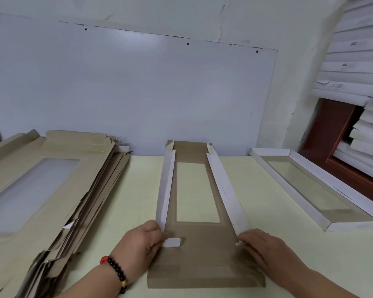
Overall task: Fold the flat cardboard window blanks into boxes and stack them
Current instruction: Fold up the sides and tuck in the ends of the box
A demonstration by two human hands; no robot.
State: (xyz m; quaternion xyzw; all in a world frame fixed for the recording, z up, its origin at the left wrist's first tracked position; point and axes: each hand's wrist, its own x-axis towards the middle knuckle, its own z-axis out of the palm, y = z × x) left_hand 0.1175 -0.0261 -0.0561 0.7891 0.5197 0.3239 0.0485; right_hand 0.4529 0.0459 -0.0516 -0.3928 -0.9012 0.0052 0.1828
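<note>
A brown cardboard window blank point(200, 254) lies lengthwise on the pale table in front of me, its two long white side flaps raised. My left hand point(141, 244) pinches a small white corner tab at the near left of the blank. My right hand point(260, 246) holds the near end of the right side flap, its fingers curled on the corner. A thick pile of flat blanks point(58, 186) lies on the left. One folded white box with a clear window point(310, 190) sits on the right.
The pale green table point(138, 190) runs back to a white panel on the wall point(138, 93). Several finished white boxes point(357, 61) are stacked high at the upper right, in front of a brown door point(332, 130).
</note>
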